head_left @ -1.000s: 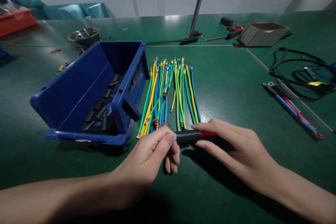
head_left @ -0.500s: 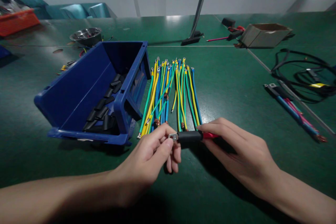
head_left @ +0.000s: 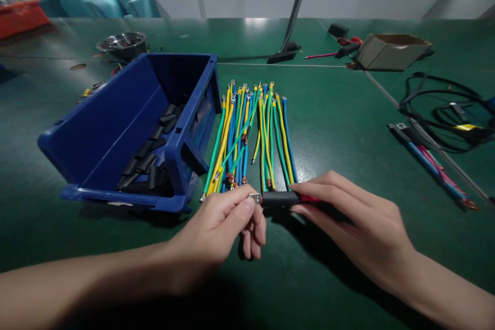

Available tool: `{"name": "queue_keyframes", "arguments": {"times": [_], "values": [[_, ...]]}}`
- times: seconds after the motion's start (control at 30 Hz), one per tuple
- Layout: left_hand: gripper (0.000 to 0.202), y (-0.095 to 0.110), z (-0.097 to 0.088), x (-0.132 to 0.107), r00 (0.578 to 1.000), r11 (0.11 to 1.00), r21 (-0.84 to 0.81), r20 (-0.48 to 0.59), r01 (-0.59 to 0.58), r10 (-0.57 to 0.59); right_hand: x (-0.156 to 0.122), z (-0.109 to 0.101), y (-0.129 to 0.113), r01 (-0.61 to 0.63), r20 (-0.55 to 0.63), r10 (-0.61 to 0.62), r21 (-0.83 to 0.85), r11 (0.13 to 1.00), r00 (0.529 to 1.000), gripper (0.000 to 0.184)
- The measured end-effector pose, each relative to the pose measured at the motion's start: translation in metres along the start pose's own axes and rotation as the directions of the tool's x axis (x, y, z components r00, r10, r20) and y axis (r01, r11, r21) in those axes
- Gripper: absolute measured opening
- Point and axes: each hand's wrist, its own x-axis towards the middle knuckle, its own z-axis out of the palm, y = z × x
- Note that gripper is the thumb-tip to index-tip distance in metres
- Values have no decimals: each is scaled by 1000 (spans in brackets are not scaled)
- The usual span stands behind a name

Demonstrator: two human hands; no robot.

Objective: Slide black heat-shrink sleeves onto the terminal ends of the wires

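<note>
Between thumb and fingers, my left hand (head_left: pixel 228 221) pinches the metal cable lug (head_left: pixel 255 197) at the end of a red cable (head_left: pixel 310 198). A black sleeve (head_left: pixel 280 199) covers the cable just behind the lug. My right hand (head_left: pixel 348 216) is closed around the sleeve's right end and the red cable, whose far part is hidden by the palm. Beyond my hands lie several yellow, green and blue cables (head_left: pixel 266 139) with lugs on their ends. To the left stands a blue bin (head_left: pixel 116 113) with several black sleeves (head_left: pixel 143 162) in it.
A metal bowl (head_left: pixel 122 46) stands behind the bin. At the right lie a bundle of blue and pink cables (head_left: pixel 429 165) and a coil of black cable (head_left: pixel 421 108). A cardboard box (head_left: pixel 390 54) and a dark stand base (head_left: pixel 281 56) are farther back. An orange crate (head_left: pixel 23 19) sits far left.
The lug has turned slightly, so less of its flat face shows. My right fingers have shifted a little left onto the sleeve's end. The view has tilted slightly.
</note>
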Motion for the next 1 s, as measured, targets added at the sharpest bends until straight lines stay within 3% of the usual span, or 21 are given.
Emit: {"name": "queue_keyframes", "arguments": {"times": [1.0], "values": [[39, -1, 0, -1, 1000, 999, -26, 3, -30, 31, 0, 1, -3, -9, -40, 8, -24, 1000, 999, 28]]}}
